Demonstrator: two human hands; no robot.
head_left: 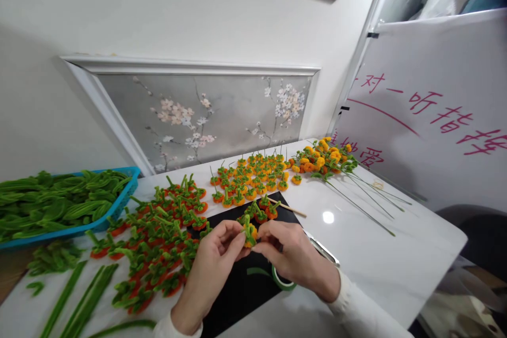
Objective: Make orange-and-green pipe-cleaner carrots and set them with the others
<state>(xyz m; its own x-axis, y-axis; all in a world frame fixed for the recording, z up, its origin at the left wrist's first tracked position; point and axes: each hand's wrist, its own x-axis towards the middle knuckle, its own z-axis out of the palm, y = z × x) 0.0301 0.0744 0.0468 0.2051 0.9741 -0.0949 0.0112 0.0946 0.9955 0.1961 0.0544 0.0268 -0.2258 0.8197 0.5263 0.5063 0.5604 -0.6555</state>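
We are pinching a small orange pipe-cleaner fruit with a green top between both hands, just above the black mat that is lying at the near edge of the white table. Our left hand is closing its thumb and forefinger on the fruit's left side, fingertips pressed against it, while our right hand is gripping the right side the same way, the other fingers curling under. Both hands are hovering over the mat's middle, wrists resting near its front edge.

Left of the mat, a heap of red-orange fruits with green tops is spreading across the table, and beyond that a blue basket is holding green leaf pieces. Straight green stems are lying left of the mat near the front. Behind the mat, rows of smaller orange fruits are standing, and to the mat's far right a bunch of yellow-orange flowers on long wires is lying. A thin wooden stick is resting on the mat's back corner, and a roll of green tape is peeking from under our right hand
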